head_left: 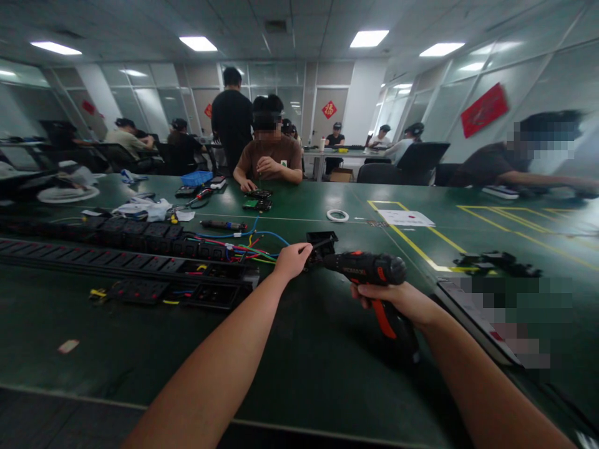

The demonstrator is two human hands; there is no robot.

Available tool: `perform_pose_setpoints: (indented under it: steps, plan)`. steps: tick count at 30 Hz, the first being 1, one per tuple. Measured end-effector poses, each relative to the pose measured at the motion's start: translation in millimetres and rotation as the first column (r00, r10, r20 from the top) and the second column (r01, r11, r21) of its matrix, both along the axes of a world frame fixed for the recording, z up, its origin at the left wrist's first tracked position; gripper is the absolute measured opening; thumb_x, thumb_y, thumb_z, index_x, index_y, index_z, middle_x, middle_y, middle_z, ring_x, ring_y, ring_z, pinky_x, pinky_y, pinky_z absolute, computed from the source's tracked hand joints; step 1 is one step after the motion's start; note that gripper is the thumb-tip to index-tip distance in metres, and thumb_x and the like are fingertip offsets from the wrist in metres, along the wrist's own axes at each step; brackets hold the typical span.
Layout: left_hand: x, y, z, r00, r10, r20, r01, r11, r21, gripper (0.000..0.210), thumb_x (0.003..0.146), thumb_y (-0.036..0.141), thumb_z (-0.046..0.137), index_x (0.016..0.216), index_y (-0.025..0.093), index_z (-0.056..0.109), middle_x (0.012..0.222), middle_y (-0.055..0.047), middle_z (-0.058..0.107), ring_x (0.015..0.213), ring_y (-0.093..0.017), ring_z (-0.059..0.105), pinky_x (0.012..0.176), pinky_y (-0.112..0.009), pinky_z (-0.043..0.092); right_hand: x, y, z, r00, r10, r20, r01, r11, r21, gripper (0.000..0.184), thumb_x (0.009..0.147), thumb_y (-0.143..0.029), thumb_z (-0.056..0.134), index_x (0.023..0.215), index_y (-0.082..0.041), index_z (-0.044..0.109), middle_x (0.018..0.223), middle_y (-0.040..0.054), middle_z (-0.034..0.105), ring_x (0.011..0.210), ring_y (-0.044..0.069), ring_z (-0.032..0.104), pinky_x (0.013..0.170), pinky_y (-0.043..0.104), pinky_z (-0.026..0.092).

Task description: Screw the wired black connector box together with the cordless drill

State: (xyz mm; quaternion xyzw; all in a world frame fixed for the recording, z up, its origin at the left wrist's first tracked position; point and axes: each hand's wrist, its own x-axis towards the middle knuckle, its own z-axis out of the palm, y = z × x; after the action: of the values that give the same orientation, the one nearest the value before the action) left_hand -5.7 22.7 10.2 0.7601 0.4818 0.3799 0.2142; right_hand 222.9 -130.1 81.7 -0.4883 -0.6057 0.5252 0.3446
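Observation:
My right hand [402,299] is wrapped round the grip of a black and orange cordless drill [362,267], held level with its front end to the left. The drill's nose meets a small black plastic housing [322,237] with an open frame-like top. My left hand [292,260] pinches the near left side of that housing; its fingertips are partly hidden. Left of it lies a long black power strip [116,259] with rows of sockets. Coloured wires [255,251] run from the strip's right end toward my left hand.
A loose socket block [138,290] lies before the strip. Beyond are a screwdriver-like tool [223,225], a white ring [337,216], a paper sheet [406,217] and a blue basket [196,178]. Black parts [498,263] lie to the right. A co-worker [269,149] sits opposite.

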Motion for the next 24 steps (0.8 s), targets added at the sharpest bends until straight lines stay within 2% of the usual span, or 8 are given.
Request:
perform_pose_setpoints:
  steps: [6,10,15,24]
  plan:
    - [-0.1,0.1,-0.8,1.0,-0.012,0.017,0.012,1.0,0.006,0.038,0.099,0.042,0.047,0.117,0.023,0.075,0.123,-0.004,0.073,0.117,-0.023,0.065,0.1,-0.03,0.048,-1.1,-4.0,2.8,0.997,0.027,-0.075,-0.031,0.998,-0.054,0.044,0.072,-0.046,0.082,0.103,-0.016,0.072,0.092,0.0071,0.072,0.073,0.02,0.065,0.071,0.034,0.052]
    - [0.0,0.7,-1.3,1.0,-0.004,0.017,0.004,1.0,-0.011,0.038,0.099,0.041,0.047,0.117,0.023,0.075,0.123,-0.004,0.073,0.117,-0.023,0.065,0.101,-0.03,0.047,0.4,-4.3,2.7,0.997,0.054,-0.047,-0.059,0.991,-0.118,0.046,0.074,-0.049,0.08,0.105,-0.015,0.074,0.097,0.0101,0.074,0.077,0.022,0.067,0.074,0.036,0.054]
    - [-0.8,-0.9,0.8,1.0,-0.01,0.01,0.01,1.0,-0.014,0.039,0.099,0.043,0.047,0.119,0.024,0.074,0.124,-0.004,0.073,0.118,-0.023,0.065,0.102,-0.03,0.047,3.2,-2.9,2.2,0.999,0.042,0.0,-0.042,0.989,-0.139,0.056,0.075,-0.05,0.079,0.118,-0.015,0.07,0.099,0.0106,0.074,0.078,0.021,0.067,0.075,0.036,0.053]
    - [-1.5,-0.9,1.9,1.0,-0.016,0.014,0.016,1.0,0.006,0.038,0.099,0.041,0.047,0.116,0.023,0.076,0.122,-0.005,0.074,0.116,-0.024,0.066,0.101,-0.031,0.048,0.1,-5.7,6.1,1.0,0.014,0.004,-0.014,0.985,-0.174,0.054,0.072,-0.048,0.081,0.114,-0.015,0.071,0.1,0.0111,0.074,0.08,0.022,0.067,0.071,0.035,0.053]
